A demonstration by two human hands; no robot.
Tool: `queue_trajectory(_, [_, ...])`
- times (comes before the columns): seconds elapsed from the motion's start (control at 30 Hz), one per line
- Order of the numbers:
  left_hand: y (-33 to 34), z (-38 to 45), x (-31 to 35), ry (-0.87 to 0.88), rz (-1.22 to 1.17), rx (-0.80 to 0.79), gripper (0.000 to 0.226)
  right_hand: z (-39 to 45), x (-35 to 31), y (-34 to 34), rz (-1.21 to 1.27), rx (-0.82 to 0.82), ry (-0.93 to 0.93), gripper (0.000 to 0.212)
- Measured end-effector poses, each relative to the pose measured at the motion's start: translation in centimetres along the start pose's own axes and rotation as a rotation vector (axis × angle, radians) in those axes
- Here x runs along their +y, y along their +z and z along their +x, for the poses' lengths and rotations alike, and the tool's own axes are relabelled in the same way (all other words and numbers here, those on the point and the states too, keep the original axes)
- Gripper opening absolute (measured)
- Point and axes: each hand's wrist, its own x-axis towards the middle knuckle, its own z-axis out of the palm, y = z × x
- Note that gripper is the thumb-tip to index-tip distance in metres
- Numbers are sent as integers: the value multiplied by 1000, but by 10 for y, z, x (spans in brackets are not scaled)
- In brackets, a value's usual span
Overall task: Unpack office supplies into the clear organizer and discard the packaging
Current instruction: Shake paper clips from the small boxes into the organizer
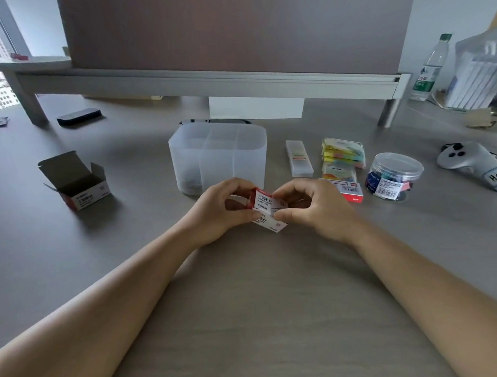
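Left hand [228, 206] and right hand [308, 205] both grip one small red-and-white paper clip box [266, 209], fingers pinched on its opposite ends, held just above the desk [246, 302]. Box flaps: cannot tell whether open or closed.

Landmark: clear organizer [218, 158], directly behind the held box. Frosted walls, inner dividers visible. A small dark heap lies at the bottom of its front-left compartment; contents too blurred to identify. Other compartments show nothing definite.

Left of the organizer, well apart: an open cardboard box [74, 181], lid flap up, interior dark; cannot tell if anything remains inside.

Right of the organizer, near: a slim clear case [298, 158] lying flat. Beyond it, a stack of sticky-note packs [343, 153] in wrapping. In front of that stack, a red-and-white staples box [347, 189], partly hidden by the right hand. Further right, a round clear jar [394, 174] with lid on, holding dark clips, barcode label on its side.

Far right of the organizer: a white controller [474, 161]; behind it, a water bottle [431, 69].
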Motion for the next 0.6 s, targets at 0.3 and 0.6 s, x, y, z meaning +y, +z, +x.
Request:
queue_trajectory(0.3, [-1, -1, 1, -47, -141, -22, 35, -1, -5, 0, -104, -32, -56, 28])
queue_trajectory(0.6, [-5, -4, 4, -71, -235, -9, 32, 3, -11, 2, -112, -49, -106, 26])
